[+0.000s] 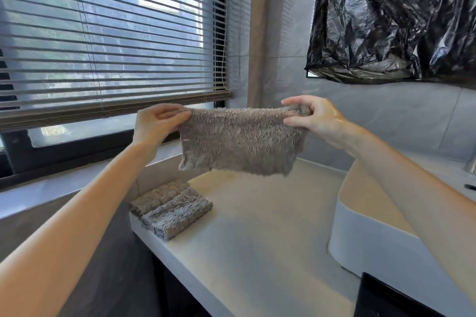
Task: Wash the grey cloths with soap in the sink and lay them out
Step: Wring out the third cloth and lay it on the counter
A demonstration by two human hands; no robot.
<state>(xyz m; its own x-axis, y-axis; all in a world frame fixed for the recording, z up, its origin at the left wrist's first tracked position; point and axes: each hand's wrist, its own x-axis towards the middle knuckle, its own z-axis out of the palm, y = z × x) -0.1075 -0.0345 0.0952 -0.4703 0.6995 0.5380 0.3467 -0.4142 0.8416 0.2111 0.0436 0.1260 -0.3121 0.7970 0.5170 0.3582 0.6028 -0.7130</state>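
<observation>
left hand [157, 123] + right hand [313, 117]: each pinches 1 top corner of grey cloth [242, 141], stretched flat for laying | 2 cloths [171, 210] already on counter [257, 239], beside sink [360, 244]

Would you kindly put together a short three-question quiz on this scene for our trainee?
1. True or false: the left hand and right hand each pinch a top corner of the spread grey cloth.
2. How many other cloths lie on the counter?
3. Those cloths lie: A in the basin; B at the counter's window end; C on the windowsill.
Key: 1 true; 2 two; 3 B.
</observation>
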